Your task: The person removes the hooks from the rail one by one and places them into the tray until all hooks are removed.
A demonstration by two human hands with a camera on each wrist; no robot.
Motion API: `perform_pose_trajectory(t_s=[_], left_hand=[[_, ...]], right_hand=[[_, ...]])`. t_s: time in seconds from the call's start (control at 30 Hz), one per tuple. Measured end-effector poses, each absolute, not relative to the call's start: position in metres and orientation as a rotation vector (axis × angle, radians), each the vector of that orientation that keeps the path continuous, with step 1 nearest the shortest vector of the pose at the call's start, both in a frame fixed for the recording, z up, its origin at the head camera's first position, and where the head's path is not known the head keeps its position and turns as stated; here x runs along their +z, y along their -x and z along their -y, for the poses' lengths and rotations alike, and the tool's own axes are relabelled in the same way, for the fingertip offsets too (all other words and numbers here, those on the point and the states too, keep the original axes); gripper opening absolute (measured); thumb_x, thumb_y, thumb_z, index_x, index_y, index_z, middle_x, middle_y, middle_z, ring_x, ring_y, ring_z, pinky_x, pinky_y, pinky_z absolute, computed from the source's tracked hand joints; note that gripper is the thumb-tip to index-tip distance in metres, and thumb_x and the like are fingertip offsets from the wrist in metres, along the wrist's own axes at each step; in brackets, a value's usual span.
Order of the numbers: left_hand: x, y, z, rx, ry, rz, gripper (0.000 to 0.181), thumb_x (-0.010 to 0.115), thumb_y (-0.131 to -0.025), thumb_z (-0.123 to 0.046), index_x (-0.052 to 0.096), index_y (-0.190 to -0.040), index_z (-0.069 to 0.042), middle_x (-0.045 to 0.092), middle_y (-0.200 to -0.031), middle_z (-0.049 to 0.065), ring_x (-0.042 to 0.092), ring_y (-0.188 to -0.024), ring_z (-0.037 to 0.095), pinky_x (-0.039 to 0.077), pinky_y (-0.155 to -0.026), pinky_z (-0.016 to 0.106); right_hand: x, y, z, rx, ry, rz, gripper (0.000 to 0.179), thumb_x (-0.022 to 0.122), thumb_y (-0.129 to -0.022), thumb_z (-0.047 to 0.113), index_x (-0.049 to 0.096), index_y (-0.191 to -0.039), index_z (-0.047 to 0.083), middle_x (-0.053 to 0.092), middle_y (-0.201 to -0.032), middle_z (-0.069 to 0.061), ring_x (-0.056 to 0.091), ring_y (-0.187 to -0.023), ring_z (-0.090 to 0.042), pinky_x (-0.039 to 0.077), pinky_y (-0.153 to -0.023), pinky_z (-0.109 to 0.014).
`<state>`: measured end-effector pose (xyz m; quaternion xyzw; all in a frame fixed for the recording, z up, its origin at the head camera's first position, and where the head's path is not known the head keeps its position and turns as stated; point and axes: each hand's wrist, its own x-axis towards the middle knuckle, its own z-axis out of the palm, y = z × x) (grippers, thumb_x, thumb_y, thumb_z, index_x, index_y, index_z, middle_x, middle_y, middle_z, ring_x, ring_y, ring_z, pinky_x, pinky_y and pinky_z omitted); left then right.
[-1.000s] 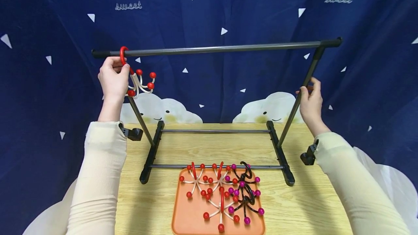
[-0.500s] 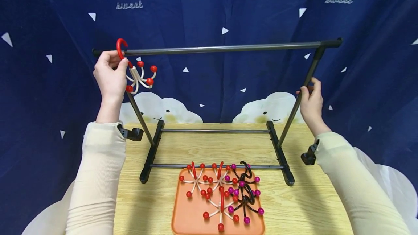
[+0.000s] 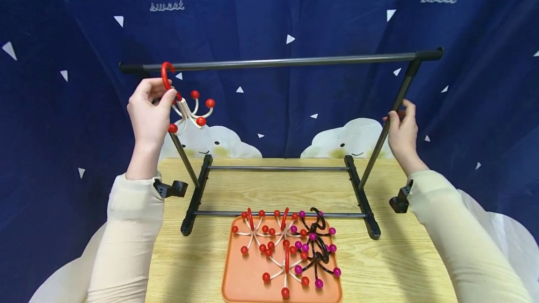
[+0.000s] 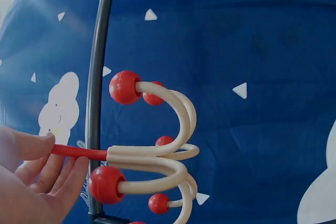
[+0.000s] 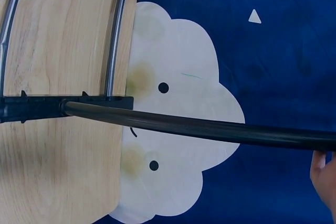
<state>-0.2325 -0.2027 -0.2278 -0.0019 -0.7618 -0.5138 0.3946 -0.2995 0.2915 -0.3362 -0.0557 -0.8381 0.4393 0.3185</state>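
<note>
My left hand (image 3: 149, 111) pinches a multi-arm hanger (image 3: 185, 106) by its red hook, thumb on one side and fingers on the other. Cream arms curve out below the hook and end in red balls, seen side-on in the left wrist view. In the head view the hook's top overlaps the left part of the garment rack's top bar (image 3: 269, 63). My right hand (image 3: 403, 137) holds the rack's right upright (image 3: 381, 144), with thumb and fingers around it. The right wrist view catches only part of that hand (image 5: 325, 179) at the edge, against the post.
On the wooden table (image 3: 273, 191), an orange tray (image 3: 242, 284) carries several more hangers: red-and-cream ones (image 3: 286, 265) and black ones with magenta balls (image 3: 316, 256). The rack's black feet (image 3: 191, 214) stand on both sides behind it. A blue curtain (image 3: 269, 18) hangs at the back.
My left hand lifted the hanger until its hook rose above the bar, then brought it lower and to the right. The right hand stays on the upright.
</note>
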Motion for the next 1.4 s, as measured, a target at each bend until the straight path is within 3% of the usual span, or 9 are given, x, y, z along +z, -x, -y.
perform_pose_trajectory(t_s=[0.27,0.67,0.9,1.23,1.4], left_hand=[[-0.263,0.216,0.194,-1.261,0.165,2.107,0.02,0.065,-0.082,-0.006,0.063,-0.101,0.001,0.066,-0.097,0.015,0.058,-0.08,-0.004,0.046,-0.071,0.01],[-0.302,0.195,0.183,-1.39,0.255,2.214,0.023,0.064,-0.083,-0.008,0.061,-0.104,0.001,0.065,-0.096,0.014,0.059,-0.081,-0.003,0.047,-0.073,0.011],[-0.319,0.186,0.181,-1.46,0.318,2.204,0.023,0.065,-0.082,-0.006,0.061,-0.103,0.0,0.066,-0.095,0.014,0.065,-0.078,0.006,0.049,-0.073,0.013],[-0.342,0.169,0.176,-1.568,0.401,2.208,0.022,0.065,-0.08,-0.002,0.061,-0.102,0.002,0.064,-0.095,0.017,0.064,-0.079,0.001,0.049,-0.073,0.013],[-0.357,0.158,0.174,-1.611,0.445,2.219,0.02,0.064,-0.08,0.001,0.062,-0.1,0.0,0.064,-0.093,0.016,0.065,-0.08,0.009,0.05,-0.072,0.014]], right_hand=[[-0.337,0.301,-0.293,1.15,0.131,2.185,0.031,0.038,-0.097,0.03,0.037,-0.128,0.027,0.048,-0.084,0.014,0.047,-0.075,0.009,0.038,-0.073,-0.018],[-0.339,0.3,-0.294,1.152,0.132,2.202,0.033,0.036,-0.097,0.031,0.036,-0.129,0.026,0.046,-0.085,0.016,0.048,-0.078,0.009,0.039,-0.075,-0.02],[-0.339,0.3,-0.294,1.155,0.125,2.21,0.033,0.036,-0.097,0.031,0.035,-0.13,0.028,0.047,-0.086,0.013,0.049,-0.079,0.005,0.04,-0.076,-0.022],[-0.339,0.3,-0.294,1.165,0.126,2.209,0.032,0.035,-0.097,0.033,0.035,-0.129,0.03,0.045,-0.085,0.016,0.049,-0.08,0.007,0.04,-0.076,-0.023],[-0.339,0.301,-0.294,1.163,0.127,2.209,0.032,0.035,-0.097,0.033,0.036,-0.129,0.03,0.047,-0.087,0.013,0.049,-0.08,0.007,0.04,-0.075,-0.022]])
